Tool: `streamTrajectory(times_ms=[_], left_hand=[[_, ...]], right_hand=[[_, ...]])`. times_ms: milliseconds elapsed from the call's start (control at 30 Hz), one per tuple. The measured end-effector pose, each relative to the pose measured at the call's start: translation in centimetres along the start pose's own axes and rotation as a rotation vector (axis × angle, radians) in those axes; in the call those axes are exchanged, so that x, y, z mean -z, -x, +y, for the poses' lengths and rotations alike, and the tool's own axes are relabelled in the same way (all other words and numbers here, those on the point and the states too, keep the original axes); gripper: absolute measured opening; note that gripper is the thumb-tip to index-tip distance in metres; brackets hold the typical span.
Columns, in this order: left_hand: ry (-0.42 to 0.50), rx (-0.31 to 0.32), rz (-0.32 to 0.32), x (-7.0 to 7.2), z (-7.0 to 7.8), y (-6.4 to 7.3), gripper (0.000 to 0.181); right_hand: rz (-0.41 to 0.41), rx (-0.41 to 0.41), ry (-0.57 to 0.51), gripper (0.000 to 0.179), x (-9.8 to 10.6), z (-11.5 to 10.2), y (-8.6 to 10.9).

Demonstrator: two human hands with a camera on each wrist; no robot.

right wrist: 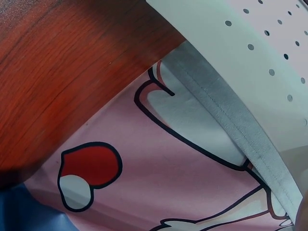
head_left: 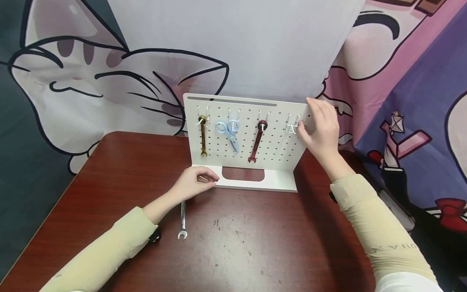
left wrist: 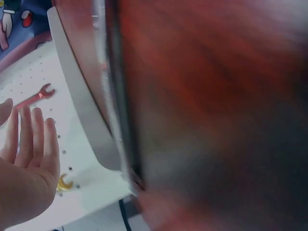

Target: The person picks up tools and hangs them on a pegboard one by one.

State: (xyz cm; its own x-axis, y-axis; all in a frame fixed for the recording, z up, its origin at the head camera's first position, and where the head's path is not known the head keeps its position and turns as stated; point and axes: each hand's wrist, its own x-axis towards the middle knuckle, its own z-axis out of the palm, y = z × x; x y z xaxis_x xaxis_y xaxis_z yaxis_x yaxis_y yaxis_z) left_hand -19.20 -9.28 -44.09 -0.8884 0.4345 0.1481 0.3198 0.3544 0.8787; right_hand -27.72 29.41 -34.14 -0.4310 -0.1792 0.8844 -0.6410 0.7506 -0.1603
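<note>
A white pegboard stand (head_left: 279,142) stands upright on the table. My right hand (head_left: 324,129) holds its upper right corner, thumb in front and fingers at the top edge. Beside the thumb is a bare white hook (head_left: 292,128). Other hooks carry a gold wrench (head_left: 203,140), light-blue scissors (head_left: 232,136) and a red wrench (head_left: 256,144). My left hand (head_left: 191,183) is over the front left of the stand's base, its fingers loosely extended and nothing seen between them. Below that hand lies a silver wrench (head_left: 183,223), its upper end hidden.
The brown wooden table (head_left: 255,239) extends around the stand. A white curtain (head_left: 233,44) and cartoon-printed cloths (head_left: 430,134) hang behind and to the right. The base has a rectangular cutout (head_left: 243,174).
</note>
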Motion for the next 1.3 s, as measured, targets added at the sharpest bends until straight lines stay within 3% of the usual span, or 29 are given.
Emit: streamTrajectory(times_ms=[267,500,867,1300], left_hand=[[-0.018,0.046,0.018,1.6,-1.6,2.1,0.016],[-0.055,0.061,0.075,3.2,-2.4,4.1,0.019],[-0.129,0.104,0.119,5.7,-3.7,5.6,0.022],[-0.191,0.263,0.109,5.3,-4.2,7.2,0.024]], right_hand=[[0.007,0.006,-0.003,0.051,0.0,0.1,0.0],[0.018,0.009,-0.007,0.051,0.0,0.1,0.0],[0.021,0.001,-0.007,0.050,-0.1,0.2,0.1],[0.024,0.002,-0.007,0.051,-0.2,0.3,0.1]])
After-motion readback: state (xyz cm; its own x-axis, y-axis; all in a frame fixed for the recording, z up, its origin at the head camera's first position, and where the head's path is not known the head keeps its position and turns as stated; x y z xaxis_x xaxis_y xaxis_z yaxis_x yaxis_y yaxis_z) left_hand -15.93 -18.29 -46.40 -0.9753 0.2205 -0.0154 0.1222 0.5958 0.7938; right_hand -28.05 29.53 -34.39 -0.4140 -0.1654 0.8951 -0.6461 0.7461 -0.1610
